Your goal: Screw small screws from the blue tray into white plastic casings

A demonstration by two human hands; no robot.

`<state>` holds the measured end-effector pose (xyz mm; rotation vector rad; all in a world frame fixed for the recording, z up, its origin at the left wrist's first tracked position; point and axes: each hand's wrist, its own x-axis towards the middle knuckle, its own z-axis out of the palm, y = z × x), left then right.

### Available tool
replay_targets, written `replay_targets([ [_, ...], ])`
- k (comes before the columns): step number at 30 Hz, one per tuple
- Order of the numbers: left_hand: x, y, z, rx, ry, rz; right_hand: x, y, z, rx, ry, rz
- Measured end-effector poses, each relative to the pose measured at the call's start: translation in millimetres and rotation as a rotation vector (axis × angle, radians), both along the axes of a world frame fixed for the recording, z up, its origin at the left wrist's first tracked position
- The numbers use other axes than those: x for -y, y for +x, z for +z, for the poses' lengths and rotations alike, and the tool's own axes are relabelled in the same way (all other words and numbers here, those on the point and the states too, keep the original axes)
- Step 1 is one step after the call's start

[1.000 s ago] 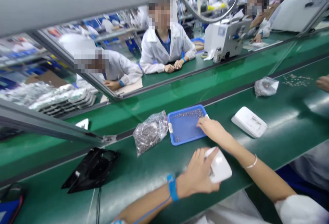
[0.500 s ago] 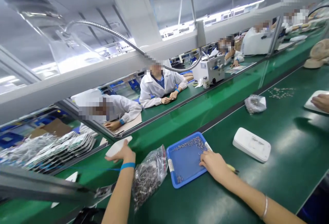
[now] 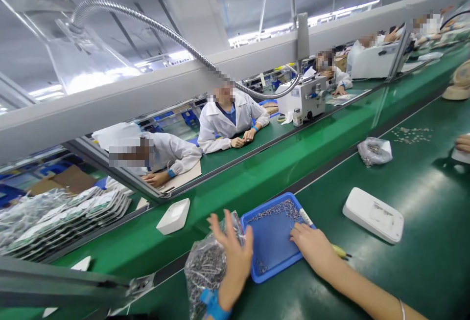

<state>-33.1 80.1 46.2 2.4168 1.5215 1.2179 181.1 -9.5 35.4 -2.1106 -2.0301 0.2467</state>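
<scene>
1. My left hand (image 3: 235, 256) is low centre of the frame, fingers spread and released, holding nothing. It hovers over the clear bag of small metal parts (image 3: 205, 266), and I can't tell if it touches the bag.
2. My right hand (image 3: 316, 249) rests at the right edge of the blue tray (image 3: 271, 241), fingertips on the tray floor. A yellow pen-like tool (image 3: 340, 250) pokes out from under the hand. Whether the fingers are clenched on it is hard to tell.
3. The tray holds a band of tiny metal parts along its far side and a few near the front corner.
4. Surface: dark green tabletop (image 3: 404, 271) in the near lane, with a brighter green strip running diagonally behind it.
5. A white flat casing (image 3: 372, 214) lies right of the tray, well apart. A second white casing (image 3: 173, 216) sits on the bright strip, left of centre.
6. A smaller bag of parts (image 3: 374, 150) is at upper right, with loose parts (image 3: 411, 134) scattered beyond it.
7. A co-worker's hand (image 3: 463, 142) is cut off at the right edge.
8. Room: factory line, a grey overhead beam with a flexible metal hose (image 3: 154, 21), people in white coats seated across the line, and a white machine (image 3: 303, 97).
9. Stacked silver packets (image 3: 66, 215) at far left are blurred. My left wrist, with its blue strap (image 3: 215, 305), is cut off by the bottom edge.
</scene>
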Motion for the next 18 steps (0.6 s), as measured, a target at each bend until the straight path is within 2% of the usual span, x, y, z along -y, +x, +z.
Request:
replay_targets([
  [3,40.5,17.3,-25.0,-0.135,0.253,-0.367,3.4,0.6,-8.8,0.002,0.061,0.018],
  [5,53.4,16.5,-33.9,-0.138,0.308,-0.493,8.3,0.5,-14.4,-0.058,0.181,0.072],
  [7,59.5,11.0,-39.5,-0.063,0.248,-0.471,14.8,-1.9,-18.2,-0.139,0.3,0.149],
  [10,63.3,2.2,-48.8,0.072,0.172,-0.426,25.0,-10.4,-19.4,-0.19,0.361,0.266],
  [13,63.3,-5.5,-61.2,0.145,0.096,-0.547,32.8,-21.6,-19.6,-0.179,0.461,0.381],
  [16,60.6,-13.5,-72.9,0.08,-0.054,-0.687,37.1,-30.5,-21.0,-0.159,0.58,0.459],
  [18,58.7,-18.4,-78.3,0.038,-0.135,-0.721,38.5,-34.0,-20.7,-0.142,0.631,0.468],
])
